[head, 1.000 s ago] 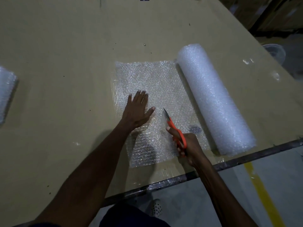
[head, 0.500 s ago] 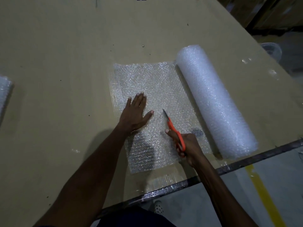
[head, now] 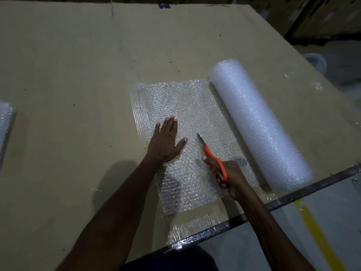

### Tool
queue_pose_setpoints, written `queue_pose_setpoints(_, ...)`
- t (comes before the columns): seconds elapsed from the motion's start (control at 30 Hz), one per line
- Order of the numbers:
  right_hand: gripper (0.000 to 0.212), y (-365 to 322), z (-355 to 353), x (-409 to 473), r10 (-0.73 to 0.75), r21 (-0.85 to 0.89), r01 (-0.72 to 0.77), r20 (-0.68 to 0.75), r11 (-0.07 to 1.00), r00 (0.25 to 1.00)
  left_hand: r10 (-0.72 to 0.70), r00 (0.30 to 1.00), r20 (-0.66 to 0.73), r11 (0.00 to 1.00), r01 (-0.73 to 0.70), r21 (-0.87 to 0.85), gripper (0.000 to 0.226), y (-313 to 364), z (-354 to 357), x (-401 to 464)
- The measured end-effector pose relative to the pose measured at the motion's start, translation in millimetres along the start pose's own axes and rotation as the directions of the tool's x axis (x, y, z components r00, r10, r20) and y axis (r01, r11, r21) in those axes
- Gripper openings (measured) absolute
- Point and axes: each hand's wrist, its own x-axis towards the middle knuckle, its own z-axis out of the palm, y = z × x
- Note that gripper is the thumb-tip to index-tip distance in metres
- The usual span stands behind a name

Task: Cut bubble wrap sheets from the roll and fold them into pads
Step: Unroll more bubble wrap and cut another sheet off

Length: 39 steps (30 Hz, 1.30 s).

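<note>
Roll (head: 259, 124): lying on its side on table (head: 68, 65), long axis running from far-left to near-right, near end close to the table's front edge.
Sheet (head: 187, 106): unrolled flat, just left of the roll, joined to it along its right edge; near end reaching toward the table's front edge.
Left hand (head: 166, 142): flat on the sheet left of the roll, palm down, fingers straight and together, thumb spread toward the scissors.
Right hand (head: 229, 176): between the left hand and the roll, fingers curled through the orange handles.
Scissors (head: 212, 156): blades pointing away over the sheet, tip near the left thumb; blades look nearly closed, hard to tell in dim light.
Cut line: not clearly visible.
Second wrap piece (head: 5, 124): far left of the roll, at frame edge.
</note>
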Motion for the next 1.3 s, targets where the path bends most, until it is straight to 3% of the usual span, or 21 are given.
queue_pose_setpoints(0.23,0.056,-6,9,8,-0.026,0.023,0.026,-0.006,0.999,1.000,-0.004,1.000,0.002,1.000,0.004,0.005,0.086,-1,2,-1)
queue_pose_setpoints(0.4,0.046,-2,5,5,-0.021,0.036,0.021,-0.001,0.999,1.000,-0.005,1.000,0.003,1.000,0.005,0.017,0.085,-1,2,-1)
queue_pose_setpoints(0.53,0.054,-12,9,14,-0.030,0.029,0.030,0.024,0.999,0.999,-0.014,1.000,0.005,1.000,0.014,0.010,0.086,1,1,-1)
queue_pose_setpoints(0.67,0.047,-18,12,21,-0.022,0.028,0.021,0.031,0.999,0.999,-0.018,1.000,0.015,1.000,0.018,0.011,0.089,2,-2,-2)
queue_pose_setpoints(0.87,0.055,-21,15,26,-0.024,0.023,0.023,0.028,0.999,0.999,-0.034,0.999,0.029,0.999,0.034,0.003,0.084,1,-2,-4)
queue_pose_setpoints(1.07,0.044,-30,20,35,-0.021,0.011,0.021,0.036,1.000,0.999,-0.036,0.999,0.016,0.999,0.036,-0.004,0.086,0,-1,-5)
queue_pose_setpoints(1.3,0.051,-37,22,41,-0.022,-0.028,0.023,0.036,0.999,0.999,-0.038,0.999,0.005,0.999,0.038,-0.010,0.084,2,-3,-7)
